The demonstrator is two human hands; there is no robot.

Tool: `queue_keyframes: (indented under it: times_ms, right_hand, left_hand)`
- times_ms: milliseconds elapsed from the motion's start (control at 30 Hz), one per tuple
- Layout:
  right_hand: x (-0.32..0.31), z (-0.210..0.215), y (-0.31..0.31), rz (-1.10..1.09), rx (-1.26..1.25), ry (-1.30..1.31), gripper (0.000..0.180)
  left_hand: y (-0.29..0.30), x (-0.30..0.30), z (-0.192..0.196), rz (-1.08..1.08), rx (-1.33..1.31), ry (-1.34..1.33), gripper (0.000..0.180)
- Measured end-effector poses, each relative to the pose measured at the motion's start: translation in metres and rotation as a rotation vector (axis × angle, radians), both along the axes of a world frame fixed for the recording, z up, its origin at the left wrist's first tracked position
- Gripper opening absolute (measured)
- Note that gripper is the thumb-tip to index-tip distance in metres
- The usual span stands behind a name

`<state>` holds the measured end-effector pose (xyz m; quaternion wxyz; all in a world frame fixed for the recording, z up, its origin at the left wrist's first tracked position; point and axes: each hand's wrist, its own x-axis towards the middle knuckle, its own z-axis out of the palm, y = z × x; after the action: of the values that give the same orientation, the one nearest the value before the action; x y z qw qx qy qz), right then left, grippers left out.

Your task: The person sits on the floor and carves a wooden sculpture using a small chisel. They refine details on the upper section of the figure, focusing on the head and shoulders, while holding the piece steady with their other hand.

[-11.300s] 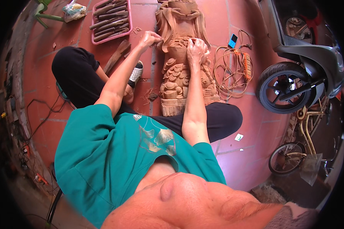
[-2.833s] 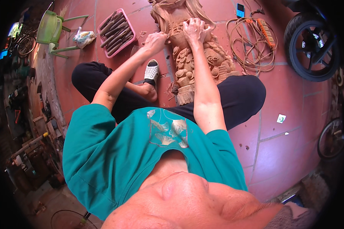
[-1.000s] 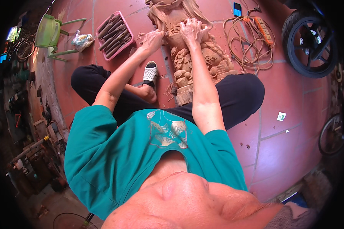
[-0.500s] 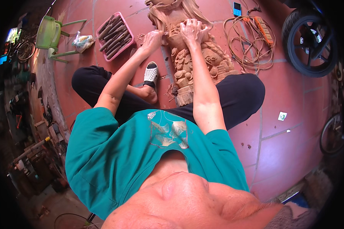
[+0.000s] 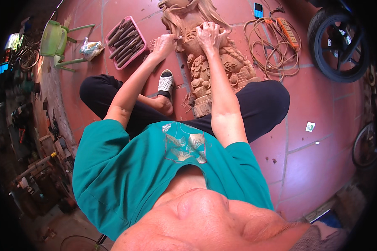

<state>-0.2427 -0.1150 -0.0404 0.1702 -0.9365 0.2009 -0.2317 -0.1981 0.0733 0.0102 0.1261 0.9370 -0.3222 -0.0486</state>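
A carved wooden sculpture [image 5: 201,77], dense with rounded and layered relief, lies on the floor between my legs, its base toward me. My left hand [image 5: 164,45] is closed beside the sculpture's left edge; a small end pokes out toward the wood, but the fist hides what it is. Bent over the carved middle, my right hand [image 5: 209,37] grips the wood with its fingers curled down onto it. The undersides of those fingers are hidden.
Left of the sculpture, a pink basket [image 5: 143,47] holds several dark chisel-like tools [image 5: 125,42]. Beyond it are a plastic bag [image 5: 91,48] and a green chair [image 5: 53,39]. An orange power strip [image 5: 287,32], coiled cord [image 5: 255,58], phone [image 5: 258,10] and motorbike wheel [image 5: 337,46] are on the right.
My left hand has shifted slightly to the left, and my right hand has moved very little. The whole view has shifted a few pixels.
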Motion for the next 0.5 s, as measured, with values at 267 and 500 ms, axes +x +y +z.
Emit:
queue_keyframes:
  times_ms: [267,500]
  right_hand:
    - [-0.002,-0.001,-0.003,-0.011,0.019,0.05,0.031]
    - [-0.002,0.0,0.001,-0.016,-0.012,-0.002,0.028]
  left_hand:
    - [0.004,-0.009,0.014,-0.128,0.217,0.314,0.033]
    - [-0.013,0.016,0.004,-0.067,-0.029,-0.134,0.028]
